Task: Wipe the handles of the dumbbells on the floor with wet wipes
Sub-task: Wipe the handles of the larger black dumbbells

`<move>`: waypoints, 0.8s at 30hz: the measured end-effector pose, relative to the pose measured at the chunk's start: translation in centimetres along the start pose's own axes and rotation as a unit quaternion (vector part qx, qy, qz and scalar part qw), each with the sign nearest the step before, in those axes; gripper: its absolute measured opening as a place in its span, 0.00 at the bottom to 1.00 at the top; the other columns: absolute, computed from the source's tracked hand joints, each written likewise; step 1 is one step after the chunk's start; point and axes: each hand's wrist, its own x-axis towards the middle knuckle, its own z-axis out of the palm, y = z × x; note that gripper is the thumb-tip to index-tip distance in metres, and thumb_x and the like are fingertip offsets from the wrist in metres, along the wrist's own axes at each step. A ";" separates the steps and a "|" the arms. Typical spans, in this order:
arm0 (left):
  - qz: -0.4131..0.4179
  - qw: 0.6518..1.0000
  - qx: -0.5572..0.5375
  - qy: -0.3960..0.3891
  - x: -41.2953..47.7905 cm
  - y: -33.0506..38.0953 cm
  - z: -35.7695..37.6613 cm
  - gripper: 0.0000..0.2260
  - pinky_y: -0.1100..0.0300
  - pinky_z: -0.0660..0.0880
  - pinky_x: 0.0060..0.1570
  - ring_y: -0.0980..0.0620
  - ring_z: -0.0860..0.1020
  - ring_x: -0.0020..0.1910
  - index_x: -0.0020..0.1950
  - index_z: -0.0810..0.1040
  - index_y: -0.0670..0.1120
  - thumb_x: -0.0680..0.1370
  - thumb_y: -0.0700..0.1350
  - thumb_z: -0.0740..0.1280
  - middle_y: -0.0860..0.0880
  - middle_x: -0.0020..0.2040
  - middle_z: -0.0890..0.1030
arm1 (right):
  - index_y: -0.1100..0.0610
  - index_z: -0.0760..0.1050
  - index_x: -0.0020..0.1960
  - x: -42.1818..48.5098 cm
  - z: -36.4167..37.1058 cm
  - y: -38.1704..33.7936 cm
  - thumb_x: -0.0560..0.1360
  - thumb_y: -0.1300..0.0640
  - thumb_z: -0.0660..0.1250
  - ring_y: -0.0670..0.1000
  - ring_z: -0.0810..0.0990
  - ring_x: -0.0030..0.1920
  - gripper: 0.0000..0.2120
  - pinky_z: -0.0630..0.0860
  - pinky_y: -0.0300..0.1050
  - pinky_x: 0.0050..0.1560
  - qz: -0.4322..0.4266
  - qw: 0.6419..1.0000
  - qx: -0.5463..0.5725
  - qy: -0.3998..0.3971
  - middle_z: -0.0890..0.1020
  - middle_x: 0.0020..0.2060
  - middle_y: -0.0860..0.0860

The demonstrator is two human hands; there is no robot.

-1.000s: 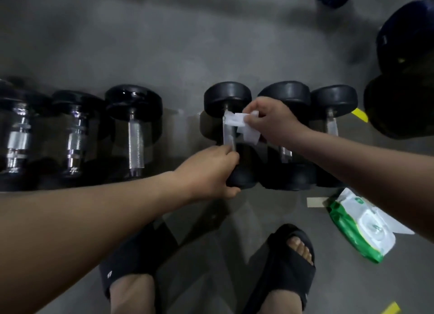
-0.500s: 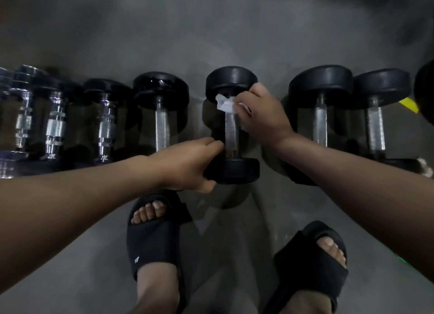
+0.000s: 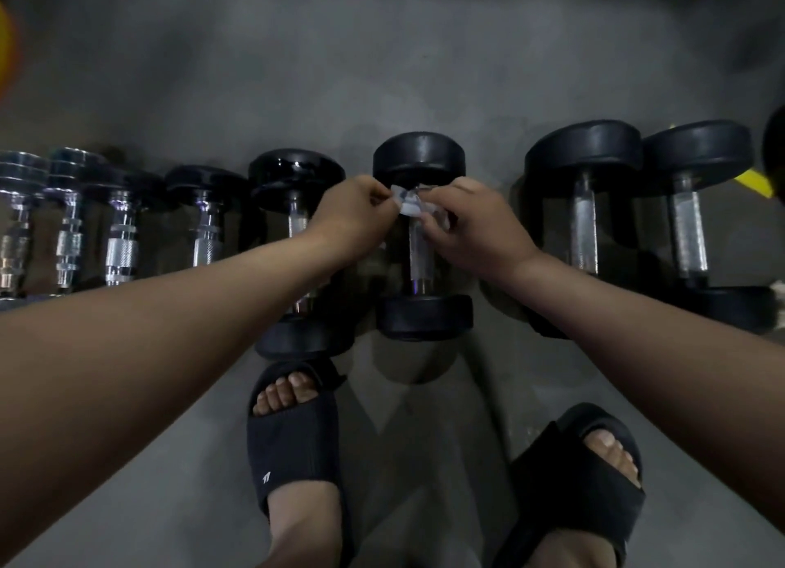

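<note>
A black dumbbell (image 3: pixel 420 159) with a metal handle (image 3: pixel 419 257) lies on the grey floor in the middle of a row. A white wet wipe (image 3: pixel 408 201) is stretched above the far end of that handle. My left hand (image 3: pixel 352 215) pinches the wipe's left edge and my right hand (image 3: pixel 471 223) grips its right part. Both hands hover just in front of the dumbbell's far head. Whether the wipe touches the handle is unclear.
More dumbbells lie side by side: a black one (image 3: pixel 297 176) close on the left, chrome-handled ones (image 3: pixel 121 244) further left, two larger black ones (image 3: pixel 584 155) on the right. My feet in black slides (image 3: pixel 293 440) stand just before the row. A yellow strip (image 3: pixel 754 183) lies at right.
My left hand left the dumbbell's near head and rose to take the wipe's left edge. The right hand still holds the wipe at the handle's far end. The view shifted slightly.
</note>
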 end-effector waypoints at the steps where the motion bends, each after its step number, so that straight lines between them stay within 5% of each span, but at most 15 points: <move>1: 0.003 0.999 0.006 0.032 0.2 0.1 0.1 0.07 0.65 0.68 0.40 0.56 0.79 0.44 0.52 0.82 0.49 0.79 0.47 0.65 0.52 0.46 0.83 | 0.55 0.81 0.49 0.2 0.2 -0.5 0.77 0.48 0.67 0.52 0.76 0.40 0.10 0.71 0.47 0.38 0.018 1.000 -0.009 0.012 0.77 0.39 0.51; 5: 0.051 0.990 -0.013 0.130 0.4 0.7 -0.8 0.08 0.70 0.64 0.46 0.55 0.75 0.47 0.55 0.80 0.46 0.78 0.41 0.64 0.49 0.51 0.79 | 0.58 0.74 0.42 0.9 1.3 -1.4 0.78 0.54 0.66 0.55 0.74 0.38 0.09 0.62 0.47 0.37 0.063 0.997 0.006 0.054 0.74 0.38 0.52; 10: 0.152 0.986 0.037 0.061 1.1 0.5 -1.1 0.25 0.71 0.58 0.63 0.47 0.71 0.68 0.75 0.70 0.43 0.77 0.36 0.62 0.42 0.70 0.71 | 0.58 0.76 0.54 0.3 1.0 -0.8 0.80 0.55 0.64 0.57 0.79 0.45 0.07 0.69 0.48 0.42 0.059 0.996 0.036 0.053 0.81 0.46 0.56; 14: 0.171 0.985 0.039 0.011 0.7 0.1 -0.8 0.33 0.76 0.54 0.67 0.49 0.65 0.75 0.80 0.62 0.43 0.73 0.31 0.58 0.42 0.77 0.64 | 0.55 0.77 0.58 -0.7 -0.2 -0.3 0.80 0.55 0.65 0.54 0.80 0.50 0.09 0.74 0.49 0.48 0.037 0.996 0.057 0.059 0.83 0.50 0.52; 16: 0.176 0.984 0.031 -0.011 0.4 0.3 -0.8 0.35 0.77 0.51 0.68 0.50 0.61 0.77 0.80 0.61 0.43 0.72 0.28 0.57 0.43 0.78 0.61 | 0.55 0.79 0.57 -0.5 -0.4 0.1 0.79 0.57 0.66 0.56 0.79 0.49 0.09 0.74 0.50 0.48 0.019 0.997 0.032 0.063 0.83 0.49 0.52; 20: 0.206 0.977 0.054 -0.027 1.1 0.6 -0.9 0.35 0.63 0.57 0.75 0.46 0.62 0.77 0.80 0.61 0.44 0.73 0.30 0.58 0.41 0.77 0.61 | 0.59 0.83 0.51 -0.6 -0.1 0.8 0.78 0.59 0.66 0.55 0.78 0.42 0.08 0.73 0.48 0.41 0.000 0.998 0.016 0.065 0.79 0.44 0.55; 24: 0.210 0.974 0.074 -0.046 2.1 1.2 -1.9 0.30 0.66 0.61 0.68 0.50 0.67 0.73 0.78 0.65 0.49 0.77 0.37 0.65 0.44 0.75 0.64 | 0.58 0.83 0.52 -1.0 -0.6 0.6 0.77 0.59 0.66 0.55 0.78 0.43 0.09 0.69 0.44 0.41 0.024 0.999 0.005 0.034 0.78 0.45 0.56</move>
